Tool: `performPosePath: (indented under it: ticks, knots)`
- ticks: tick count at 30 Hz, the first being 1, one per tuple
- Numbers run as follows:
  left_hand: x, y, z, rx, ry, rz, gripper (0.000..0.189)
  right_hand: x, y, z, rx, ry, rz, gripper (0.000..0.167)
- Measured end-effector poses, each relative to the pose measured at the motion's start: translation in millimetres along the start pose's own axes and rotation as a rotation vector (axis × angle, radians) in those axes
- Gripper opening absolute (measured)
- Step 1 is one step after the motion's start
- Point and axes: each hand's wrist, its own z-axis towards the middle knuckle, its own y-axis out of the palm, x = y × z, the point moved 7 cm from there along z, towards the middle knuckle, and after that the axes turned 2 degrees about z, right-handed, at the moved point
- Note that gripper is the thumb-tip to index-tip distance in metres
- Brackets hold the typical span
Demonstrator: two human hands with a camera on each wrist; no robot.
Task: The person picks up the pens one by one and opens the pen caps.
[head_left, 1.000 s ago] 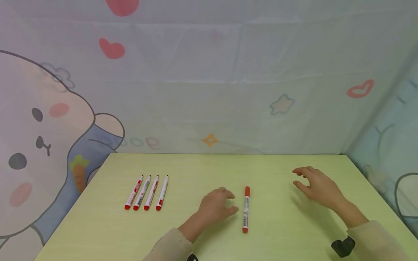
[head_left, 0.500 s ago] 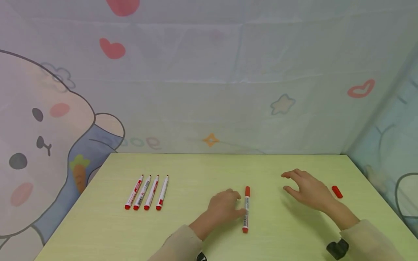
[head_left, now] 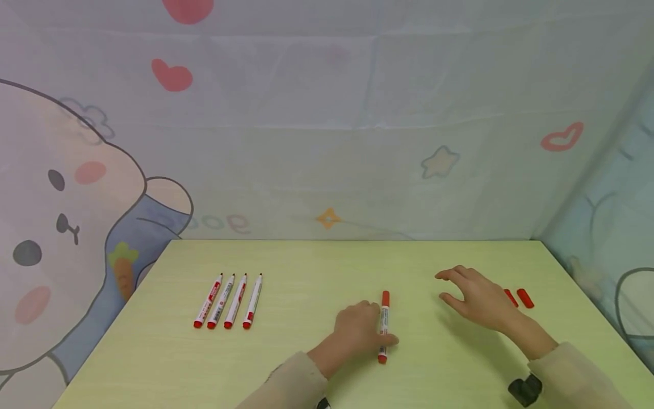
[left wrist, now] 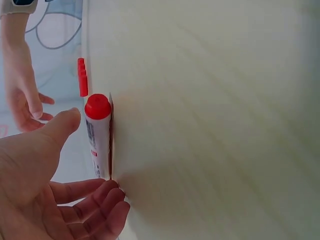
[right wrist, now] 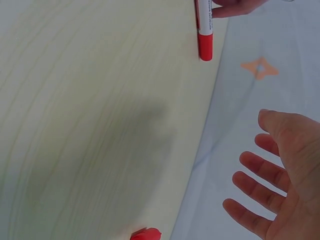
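A capped red whiteboard marker (head_left: 385, 318) lies on the table, its red cap pointing to the far side. My left hand (head_left: 360, 328) reaches over it from the left; the thumb crosses above the barrel in the head view. In the left wrist view the thumb and slightly bent fingers of that hand (left wrist: 65, 175) stand around the marker (left wrist: 100, 135), with a gap at the thumb. My right hand (head_left: 477, 299) hovers over the table to the right, fingers spread and holding nothing, as the right wrist view of this hand (right wrist: 290, 180) confirms.
Several uncapped red markers, one of them this marker (head_left: 254, 301), lie in a row at the left, tips away. Loose red caps (head_left: 525, 298) lie behind my right wrist. A printed cloth (head_left: 327, 113) hangs behind the table (head_left: 306, 261).
My left hand has moved right, from beside the capped marker to over it. The right hand has shifted left, uncovering red caps behind its wrist.
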Motion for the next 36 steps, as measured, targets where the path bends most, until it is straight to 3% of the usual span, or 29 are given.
performPosePath:
  ticks: [7, 15, 23, 30, 36]
  knots:
    - [6.2, 4.0, 0.8, 0.000, -0.052, 0.051, 0.063, -3, 8, 1.6, -0.057, 0.037, 0.007, 0.037]
    - [8.7, 6.2, 3.0, -0.008, -0.091, 0.071, 0.058, -8, 13, 2.0, -0.068, 0.026, 0.002, 0.037]
    - [10.3, -0.1, -0.8, 0.046, -0.033, 0.083, 0.034, -11, 16, 0.6, -0.048, -0.017, 0.012, 0.037]
    - [7.9, 0.8, -1.0, 0.012, -0.032, 0.010, 0.023, -11, 17, 0.3, -0.039, -0.026, 0.009, 0.037]
    - [5.3, 0.2, -0.5, 0.033, -0.007, 0.013, 0.019, -14, 17, 0.5, -0.040, -0.039, 0.014, 0.038]
